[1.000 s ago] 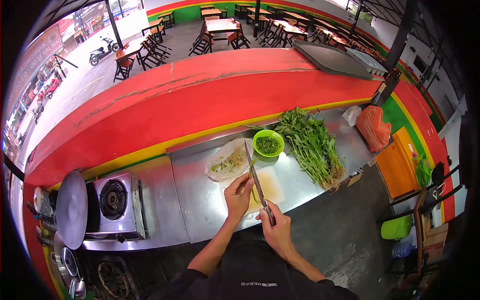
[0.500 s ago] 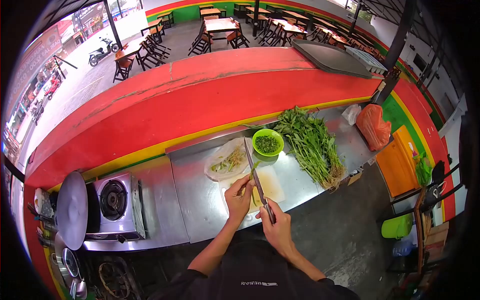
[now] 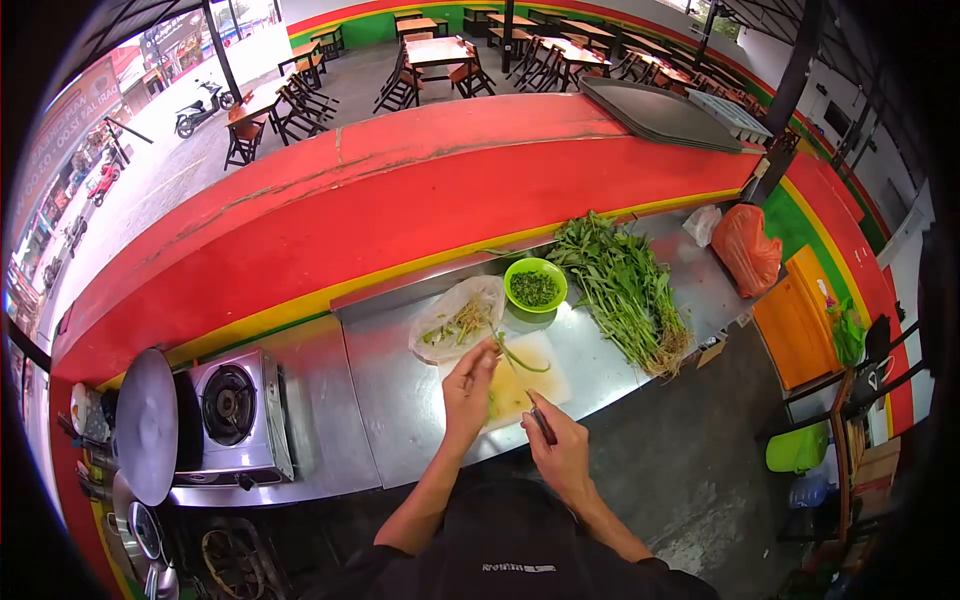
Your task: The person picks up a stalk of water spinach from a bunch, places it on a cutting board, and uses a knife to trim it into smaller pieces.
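In my left hand, thumb and fingertips pinch a thin green stem that curls out to the right above the white cutting board. My right hand is closed around the dark handle of a knife; its blade points away from me and looks thin at this angle. Small green pieces lie on the board near my left hand. Just beyond is a clear plastic bag with pale stem ends and roots. Beside it stands a lime-green bowl of chopped greens.
A large bunch of leafy greens with roots lies on the steel counter to the right. Farther right sits an orange plastic bag. At left are a gas stove and a big wok. A red wall borders the counter.
The knife has turned, its blade now lower and less visible. The stem in my left hand has swung from upright to curling rightward. My left hand has shifted slightly left and up.
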{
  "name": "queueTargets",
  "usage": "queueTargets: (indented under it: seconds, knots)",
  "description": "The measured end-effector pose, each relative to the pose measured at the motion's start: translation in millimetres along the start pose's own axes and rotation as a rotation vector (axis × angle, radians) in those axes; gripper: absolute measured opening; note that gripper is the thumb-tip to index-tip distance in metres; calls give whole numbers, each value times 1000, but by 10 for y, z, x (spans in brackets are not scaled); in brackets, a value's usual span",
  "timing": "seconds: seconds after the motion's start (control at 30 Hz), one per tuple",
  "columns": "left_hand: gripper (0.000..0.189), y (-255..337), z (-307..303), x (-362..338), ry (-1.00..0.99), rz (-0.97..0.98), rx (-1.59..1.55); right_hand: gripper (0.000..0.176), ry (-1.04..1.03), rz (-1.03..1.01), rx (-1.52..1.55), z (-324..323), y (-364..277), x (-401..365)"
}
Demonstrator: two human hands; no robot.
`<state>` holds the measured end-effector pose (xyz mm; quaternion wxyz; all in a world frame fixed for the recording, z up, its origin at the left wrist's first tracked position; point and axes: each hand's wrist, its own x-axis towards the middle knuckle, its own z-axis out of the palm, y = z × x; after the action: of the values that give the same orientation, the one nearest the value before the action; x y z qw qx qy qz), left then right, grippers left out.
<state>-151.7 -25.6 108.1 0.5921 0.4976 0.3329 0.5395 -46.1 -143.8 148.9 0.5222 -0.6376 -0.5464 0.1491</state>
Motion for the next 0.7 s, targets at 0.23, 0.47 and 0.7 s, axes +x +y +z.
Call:
queueTargets:
  seconds: [0.23, 0.47, 0.7]
  knots:
    - [69, 221, -435, 184, -258, -513, -494, 38, -114, -94, -210, -116, 69, 23]
    - [71, 520, -523, 124, -372, -487, -528, 42, -169, -174, -309, -178, 210, 13]
    - [45, 531, -413, 96, -216, -509, -254, 44, -187, -296, -440, -170, 246, 54]
